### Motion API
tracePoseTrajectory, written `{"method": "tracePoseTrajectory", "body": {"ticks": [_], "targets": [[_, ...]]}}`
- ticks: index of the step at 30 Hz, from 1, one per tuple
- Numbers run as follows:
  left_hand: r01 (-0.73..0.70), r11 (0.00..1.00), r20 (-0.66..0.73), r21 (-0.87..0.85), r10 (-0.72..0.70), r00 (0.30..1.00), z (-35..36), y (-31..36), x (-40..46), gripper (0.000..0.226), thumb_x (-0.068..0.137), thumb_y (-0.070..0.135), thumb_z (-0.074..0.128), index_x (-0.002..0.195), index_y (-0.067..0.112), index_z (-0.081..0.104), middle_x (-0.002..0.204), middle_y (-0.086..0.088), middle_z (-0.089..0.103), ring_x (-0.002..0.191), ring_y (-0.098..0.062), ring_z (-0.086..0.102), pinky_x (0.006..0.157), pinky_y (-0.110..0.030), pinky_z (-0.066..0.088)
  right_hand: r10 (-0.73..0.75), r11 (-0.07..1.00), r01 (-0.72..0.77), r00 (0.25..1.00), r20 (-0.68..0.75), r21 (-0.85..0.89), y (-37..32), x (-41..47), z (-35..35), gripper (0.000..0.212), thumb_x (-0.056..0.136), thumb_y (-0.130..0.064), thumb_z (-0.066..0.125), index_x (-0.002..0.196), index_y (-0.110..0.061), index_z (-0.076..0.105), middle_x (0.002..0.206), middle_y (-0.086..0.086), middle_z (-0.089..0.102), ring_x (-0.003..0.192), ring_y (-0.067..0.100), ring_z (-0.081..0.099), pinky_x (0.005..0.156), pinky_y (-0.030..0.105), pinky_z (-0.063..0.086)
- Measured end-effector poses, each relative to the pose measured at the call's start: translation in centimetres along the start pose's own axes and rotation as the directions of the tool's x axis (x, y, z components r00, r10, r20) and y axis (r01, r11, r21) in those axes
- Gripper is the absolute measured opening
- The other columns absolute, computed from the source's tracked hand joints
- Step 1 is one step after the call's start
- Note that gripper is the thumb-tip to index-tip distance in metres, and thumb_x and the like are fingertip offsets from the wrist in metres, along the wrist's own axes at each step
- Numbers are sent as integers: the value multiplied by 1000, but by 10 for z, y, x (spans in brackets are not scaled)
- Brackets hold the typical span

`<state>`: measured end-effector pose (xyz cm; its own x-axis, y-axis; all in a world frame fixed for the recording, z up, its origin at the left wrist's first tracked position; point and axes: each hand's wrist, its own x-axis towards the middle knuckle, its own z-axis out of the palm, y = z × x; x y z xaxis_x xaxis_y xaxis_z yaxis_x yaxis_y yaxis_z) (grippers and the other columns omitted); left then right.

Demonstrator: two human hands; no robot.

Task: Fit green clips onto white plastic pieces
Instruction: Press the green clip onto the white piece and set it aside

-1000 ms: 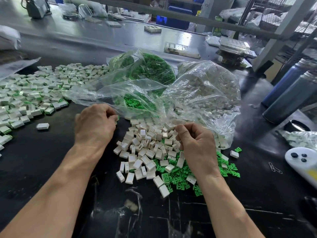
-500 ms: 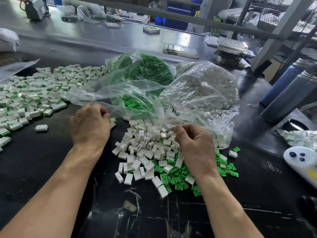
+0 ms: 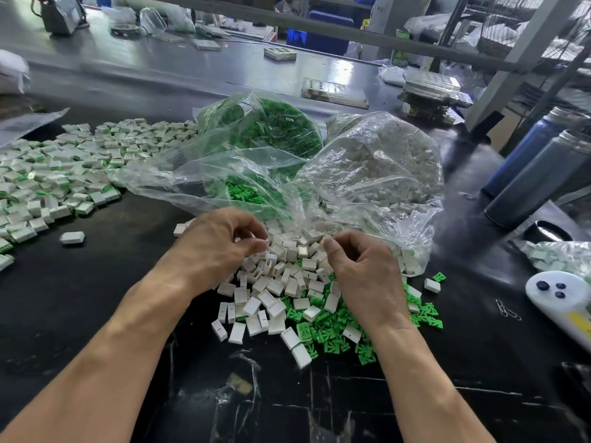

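1. Fingers of the left hand [image 3: 220, 247] pinch one white piece [image 3: 259, 246]; the right hand [image 3: 361, 266] curls, maybe holding something tiny.
2. White pieces [image 3: 287, 276] and green clips [image 3: 323, 338] lie just under both hands.
3. Pushing a clip in crooked could jam it.

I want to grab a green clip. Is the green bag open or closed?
Open. The bag of green clips has its mouth spread toward the hands, and loose green clips show inside the opening.
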<state>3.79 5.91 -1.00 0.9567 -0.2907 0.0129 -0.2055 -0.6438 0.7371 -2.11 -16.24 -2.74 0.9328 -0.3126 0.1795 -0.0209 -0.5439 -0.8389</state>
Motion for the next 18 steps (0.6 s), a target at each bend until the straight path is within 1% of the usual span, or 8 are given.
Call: {"method": "tracePoseTrajectory", "body": {"ticks": [2,5,7,10,11,14,16,18], "targets": [[-24,999,15,26,24,1000,2,2,0,13,93,30,72,99,41,68,102,19,63,93,0,62,88,-22,54,12,997,-12,1000,-4,-73,2,2,-5,15,98,-37,70,84,-32,71,73,-17,69,71,-1,65,68,19,53],[-55,997,30,51,53,998,4,3,0,20,98,25,67,106,42,69,106,22,57,95,5,60,89,-16,49,34,984,-34,999,-1,-174,2,5,-12,7,99,-33,70,96,-32,76,86,-19,70,83,-1,65,85,34,59],[-67,993,54,98,62,997,6,3,0,25,100,24,64,113,45,68,109,23,54,97,6,57,92,-15,44,53,973,-51,999,1,-225,3,7,-15,7,99,-32,70,101,-33,77,96,-19,71,87,0,64,89,35,58],[-89,982,69,169,78,995,10,2,2,28,100,27,64,118,48,68,112,24,53,103,4,55,100,-22,41,93,951,-82,995,23,-299,5,9,-19,9,98,-35,71,105,-36,76,106,-15,71,90,-1,60,82,23,49],[-99,979,66,180,89,994,11,1,3,27,99,30,64,118,49,69,111,24,53,104,3,55,100,-23,42,111,941,-96,993,30,-324,5,10,-19,11,98,-38,71,107,-36,76,108,-14,71,93,3,61,83,25,47],[-130,972,40,195,125,991,15,-1,4,23,94,40,67,115,49,70,109,24,53,103,1,55,97,-24,43,153,913,-122,987,49,-389,3,11,-19,22,97,-43,70,116,-34,74,115,-10,69,106,13,63,98,34,51],[-159,962,25,223,157,987,19,-4,5,23,93,42,67,115,47,69,109,22,53,103,-2,57,95,-23,44,174,903,-131,982,68,-409,1,10,-18,24,97,-42,70,120,-34,72,118,-8,68,109,15,63,104,39,52],[-176,951,20,254,176,984,23,-5,7,22,95,40,67,116,47,68,112,20,53,104,-4,58,95,-23,43,188,893,-135,978,84,-428,-1,9,-16,25,97,-39,71,121,-35,72,121,-7,67,112,16,63,106,42,51]]}}
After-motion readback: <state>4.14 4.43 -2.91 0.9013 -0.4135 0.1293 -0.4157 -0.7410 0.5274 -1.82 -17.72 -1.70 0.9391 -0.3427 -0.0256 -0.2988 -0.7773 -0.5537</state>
